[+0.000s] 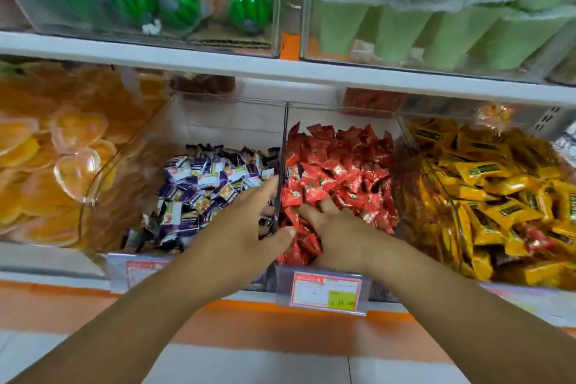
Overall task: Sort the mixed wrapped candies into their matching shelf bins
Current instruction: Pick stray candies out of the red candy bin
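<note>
Bin divider beneath splayed left hand, right hand splayed on red candies

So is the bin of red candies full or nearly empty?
Mostly full: red wrapped candies cover its floor in a heap, though the clear back wall shows above them. The right hand is sunk among them.

Both bare arms reach forward and draw together, the hands nearly side by side. The left hand lies palm down, fingers stretched ahead, thumb splayed to the right. The right hand is spread, its fingers angled downward with the tips hidden.
</note>
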Tool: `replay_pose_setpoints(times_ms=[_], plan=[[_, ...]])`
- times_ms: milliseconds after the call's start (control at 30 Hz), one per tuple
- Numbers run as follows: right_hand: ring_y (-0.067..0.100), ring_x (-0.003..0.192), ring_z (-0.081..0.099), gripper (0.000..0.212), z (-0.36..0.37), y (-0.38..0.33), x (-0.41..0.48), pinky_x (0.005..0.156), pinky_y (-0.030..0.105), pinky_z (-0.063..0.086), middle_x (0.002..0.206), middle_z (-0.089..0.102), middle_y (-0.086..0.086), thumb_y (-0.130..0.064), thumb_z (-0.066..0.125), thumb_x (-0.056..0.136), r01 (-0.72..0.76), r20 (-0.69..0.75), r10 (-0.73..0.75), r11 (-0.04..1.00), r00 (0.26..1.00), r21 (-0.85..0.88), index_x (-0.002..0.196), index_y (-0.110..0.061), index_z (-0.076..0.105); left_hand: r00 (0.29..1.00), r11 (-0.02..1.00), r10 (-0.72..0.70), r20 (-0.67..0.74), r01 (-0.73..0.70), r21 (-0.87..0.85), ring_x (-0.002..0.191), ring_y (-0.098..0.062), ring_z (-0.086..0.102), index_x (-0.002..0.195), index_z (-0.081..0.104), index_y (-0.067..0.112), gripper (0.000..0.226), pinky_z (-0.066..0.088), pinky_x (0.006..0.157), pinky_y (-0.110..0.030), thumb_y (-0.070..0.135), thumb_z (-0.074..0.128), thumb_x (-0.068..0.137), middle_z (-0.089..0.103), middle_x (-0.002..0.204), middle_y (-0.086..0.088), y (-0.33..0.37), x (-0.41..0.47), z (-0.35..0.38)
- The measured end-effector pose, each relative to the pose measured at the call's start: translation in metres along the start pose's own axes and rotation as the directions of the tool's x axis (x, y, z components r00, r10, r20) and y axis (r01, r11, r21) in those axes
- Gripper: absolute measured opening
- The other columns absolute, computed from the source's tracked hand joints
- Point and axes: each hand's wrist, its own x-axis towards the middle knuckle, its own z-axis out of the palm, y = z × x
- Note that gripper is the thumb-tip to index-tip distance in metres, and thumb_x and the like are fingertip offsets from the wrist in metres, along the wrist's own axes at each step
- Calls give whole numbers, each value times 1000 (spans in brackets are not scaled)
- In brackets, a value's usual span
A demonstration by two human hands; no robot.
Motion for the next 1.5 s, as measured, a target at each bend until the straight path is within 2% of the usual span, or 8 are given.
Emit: replay_pose_setpoints(times_ms=[233,333,500,867,1133,1233,1367,1500], plan=[[24,118,49,78,-28,-4,-9,87,26,43,140,34,5,-37,75,73,-2,78,8,997,997,-75,141,-32,38,998,998,-47,33,48,-29,69,22,50,146,11,54,71,38,54,-1,38,57,93,25,103,45,7,-7,-6],[15,129,42,74,-66,-2,-41,104,30,38,144,38,-9,-52,75,73,-62,183,72,996,980,-56,138,-46,41,998,999,-47,49,47,-5,66,23,48,146,11,54,73,40,52,-6,41,58,92,21,100,48,7,-7,-8],[0,83,61,11,-70,-10,-26,79,24,49,99,68,-15,-39,62,90,-8,-452,155,950,879,311,94,-33,71,1000,1000,-7,18,7,4,86,27,50,144,18,56,73,43,59,-12,46,62,87,27,94,50,5,-4,-10],[-1,69,61,5,-72,3,-7,55,6,39,71,65,-17,-26,71,82,27,-486,206,902,849,431,77,-26,72,998,997,-2,57,6,-81,88,29,46,126,24,66,69,41,64,1,38,70,83,38,97,49,-2,-9,-18],[6,71,67,19,-89,-29,-2,67,11,50,83,72,-8,-24,68,87,369,-583,170,628,794,685,106,-28,67,998,990,-36,44,42,-136,83,25,51,122,25,62,69,39,64,2,36,73,80,44,99,41,0,-7,-19],[-3,87,60,16,-88,-5,-5,77,1,40,96,65,-19,-33,67,88,120,-432,93,890,897,441,104,-34,66,997,990,-35,62,43,-133,84,21,55,140,30,53,76,40,65,0,38,72,79,48,106,40,-4,-7,-19],[14,143,12,72,-45,-4,-6,117,43,18,154,24,-7,-58,71,74,45,-5,-45,986,999,160,137,-52,38,997,986,-41,64,50,-160,85,22,55,141,31,52,79,42,62,-1,35,74,78,48,97,42,-4,-6,-20],[20,144,5,65,-38,7,-1,115,50,9,157,15,-9,-58,66,77,-26,-144,12,995,989,-99,135,-52,39,996,977,-49,73,63,-205,88,19,57,142,32,51,81,50,58,-8,32,76,76,52,111,35,-5,-3,-18]])
